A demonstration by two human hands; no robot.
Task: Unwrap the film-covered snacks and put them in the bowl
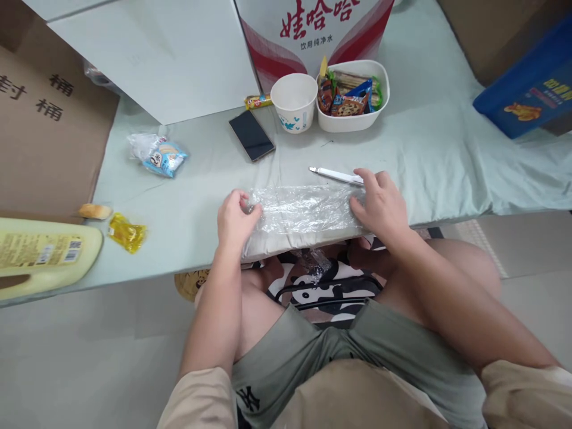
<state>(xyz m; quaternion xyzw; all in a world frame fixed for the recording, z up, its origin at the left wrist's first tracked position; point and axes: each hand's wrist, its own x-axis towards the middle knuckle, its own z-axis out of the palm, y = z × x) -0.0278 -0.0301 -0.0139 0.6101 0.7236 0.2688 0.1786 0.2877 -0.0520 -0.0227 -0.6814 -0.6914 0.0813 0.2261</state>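
Observation:
A strip of clear, crinkled plastic film (pixel 304 208) lies stretched along the front edge of the cloth-covered table. My left hand (pixel 235 220) is at its left end, fingers curled and thumb against the film. Over the right end rests my right hand (pixel 382 205), with its thumb on the film and its index finger stretched out apart from it. That index finger reaches the rear end of a white utility knife (pixel 333 174), which lies just behind the film. The other right fingertips are partly hidden.
Behind are a dark phone (pixel 252 136), a paper cup (pixel 294 104), a white tub (pixel 353 122) of wrapped snacks and boxes. To the left lie a blue snack wrapper (pixel 165 159), a bread piece (pixel 95 211), a yellow wrapper (pixel 127 232) and a pale yellow jug (pixel 84 253).

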